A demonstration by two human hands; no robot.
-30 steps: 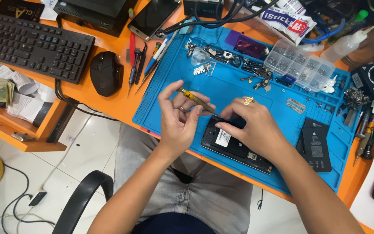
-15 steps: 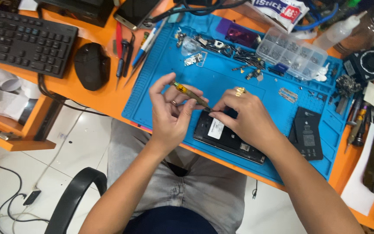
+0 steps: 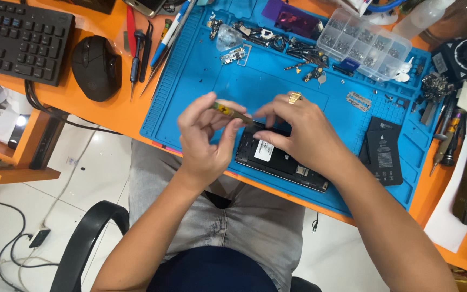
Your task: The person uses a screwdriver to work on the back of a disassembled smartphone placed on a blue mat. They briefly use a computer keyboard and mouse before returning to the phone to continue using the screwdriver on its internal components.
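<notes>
We pinch a thin yellow-handled tool over an opened phone.

Our left hand (image 3: 204,135) is closed around the thin tool (image 3: 232,112), fingers and thumb pinching its handle, the tip pointing toward our right hand (image 3: 298,130), whose fingers curl down onto the top end of the opened phone (image 3: 279,159); whether they grip anything we cannot tell. The phone lies on the blue work mat (image 3: 201,75), near its front edge, a black battery (image 3: 383,151) just to its right, a clear parts box (image 3: 363,43) farther back.

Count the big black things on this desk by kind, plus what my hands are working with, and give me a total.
Keyboard: 1
Mouse: 1
Opened phone: 1
Battery: 1
Tweezers, pinched by the left hand; right hand rests on the phone: 1
Total: 5
</notes>
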